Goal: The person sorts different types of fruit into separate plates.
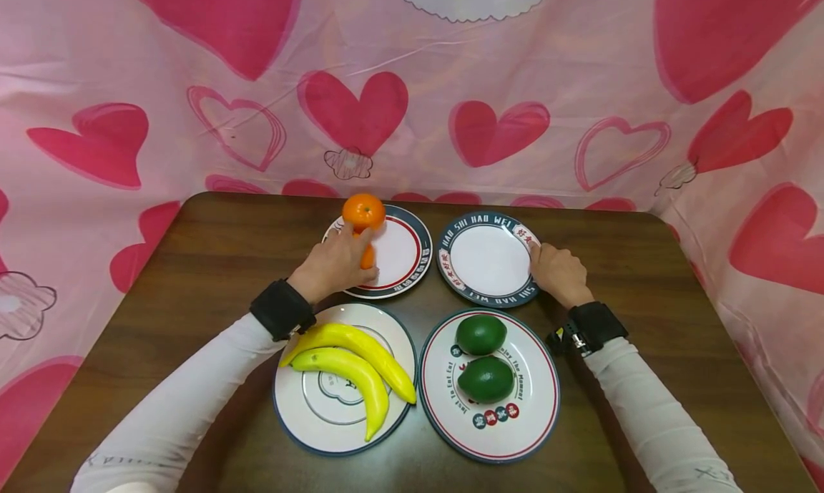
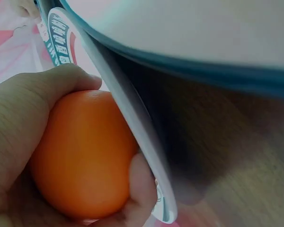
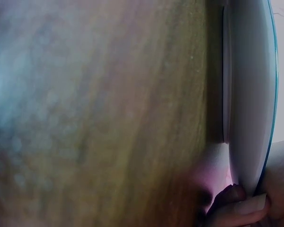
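Note:
My left hand (image 1: 336, 262) grips an orange (image 2: 85, 156) over the back-left plate (image 1: 404, 253), thumb on one side and fingers curled round the other. In the head view the hand covers much of this fruit. Just behind it, a second orange (image 1: 363, 212) sits at the same plate's far left side. On the right, my right hand (image 1: 558, 272) pinches the right rim of the back-right plate (image 1: 483, 260), which has a blue lettered border and nothing on it. From the right wrist, fingertips (image 3: 248, 206) show under that plate's rim.
Nearer me, a left plate (image 1: 299, 414) holds two yellow bananas (image 1: 344, 368), one tip reaching past its rim. Beside it, a right plate (image 1: 534, 407) carries two green avocados (image 1: 486, 378). A heart-patterned pink cloth (image 1: 425, 49) hangs behind the brown wooden table (image 1: 650, 293).

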`<state>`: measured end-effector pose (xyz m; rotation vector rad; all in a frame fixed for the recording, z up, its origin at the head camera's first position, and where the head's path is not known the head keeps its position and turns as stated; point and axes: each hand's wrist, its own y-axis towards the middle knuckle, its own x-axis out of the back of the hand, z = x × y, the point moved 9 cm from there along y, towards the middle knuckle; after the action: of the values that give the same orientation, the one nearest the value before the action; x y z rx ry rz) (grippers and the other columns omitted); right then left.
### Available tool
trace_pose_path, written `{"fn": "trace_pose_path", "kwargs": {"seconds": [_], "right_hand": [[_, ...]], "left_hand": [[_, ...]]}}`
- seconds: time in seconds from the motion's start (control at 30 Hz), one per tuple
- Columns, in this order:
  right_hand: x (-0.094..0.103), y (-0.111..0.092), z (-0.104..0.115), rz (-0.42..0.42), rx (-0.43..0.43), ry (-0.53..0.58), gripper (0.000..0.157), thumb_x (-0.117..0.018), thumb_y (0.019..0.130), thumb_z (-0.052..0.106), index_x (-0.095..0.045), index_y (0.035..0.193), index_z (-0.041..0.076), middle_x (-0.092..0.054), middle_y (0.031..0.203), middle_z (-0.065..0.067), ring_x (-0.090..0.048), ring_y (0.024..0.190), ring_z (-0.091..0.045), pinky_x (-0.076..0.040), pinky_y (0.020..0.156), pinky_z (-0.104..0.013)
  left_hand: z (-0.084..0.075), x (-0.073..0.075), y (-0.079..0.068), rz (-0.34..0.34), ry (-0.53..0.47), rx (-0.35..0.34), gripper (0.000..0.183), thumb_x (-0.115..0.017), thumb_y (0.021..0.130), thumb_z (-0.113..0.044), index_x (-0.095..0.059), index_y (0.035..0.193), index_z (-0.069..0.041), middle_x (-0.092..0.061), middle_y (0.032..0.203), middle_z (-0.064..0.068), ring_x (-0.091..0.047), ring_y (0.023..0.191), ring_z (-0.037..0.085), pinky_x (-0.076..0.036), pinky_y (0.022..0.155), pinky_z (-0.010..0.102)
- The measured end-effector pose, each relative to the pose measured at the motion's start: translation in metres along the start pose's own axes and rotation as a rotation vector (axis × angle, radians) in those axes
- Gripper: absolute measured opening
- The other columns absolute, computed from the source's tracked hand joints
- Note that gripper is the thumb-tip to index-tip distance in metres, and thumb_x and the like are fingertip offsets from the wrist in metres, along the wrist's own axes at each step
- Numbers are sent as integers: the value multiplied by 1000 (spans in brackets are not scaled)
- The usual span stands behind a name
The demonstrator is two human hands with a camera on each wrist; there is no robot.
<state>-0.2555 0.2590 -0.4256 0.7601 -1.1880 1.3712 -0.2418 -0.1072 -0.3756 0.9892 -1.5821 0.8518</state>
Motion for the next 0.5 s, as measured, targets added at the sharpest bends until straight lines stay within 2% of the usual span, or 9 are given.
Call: {"fn": "trace_pose_path", "kwargs": {"seconds": [0.2,0.33,0.5], "right_hand": [[3,0,1,-23,12,-3,69,-21,101,49,-49,126,-8,-56,100,-27,-54,90,-43,-49,79,-55],[1,0,0,-17,7,-2,69,-20,101,49,-49,125,-8,-56,96,-25,-54,89,-43,-49,76,-53],[0,0,-1,-11,-4,1,68,-20,101,48,-49,125,-8,-55,93,-23,-54,88,-41,-48,73,-49]], "left_hand": [[2,1,3,-26,-11,-17,68,-74,81,-40,-44,136,-14,-44,116,20,-53,98,37,-54,82,51],[2,1,3,-28,-33,-22,68,-74,81,-40,-43,137,-15,-43,119,19,-54,102,38,-54,83,53],[-8,11,2,-65,-32,-75,67,-70,83,-40,-43,139,-15,-45,118,20,-54,102,37,-54,83,51]]}}
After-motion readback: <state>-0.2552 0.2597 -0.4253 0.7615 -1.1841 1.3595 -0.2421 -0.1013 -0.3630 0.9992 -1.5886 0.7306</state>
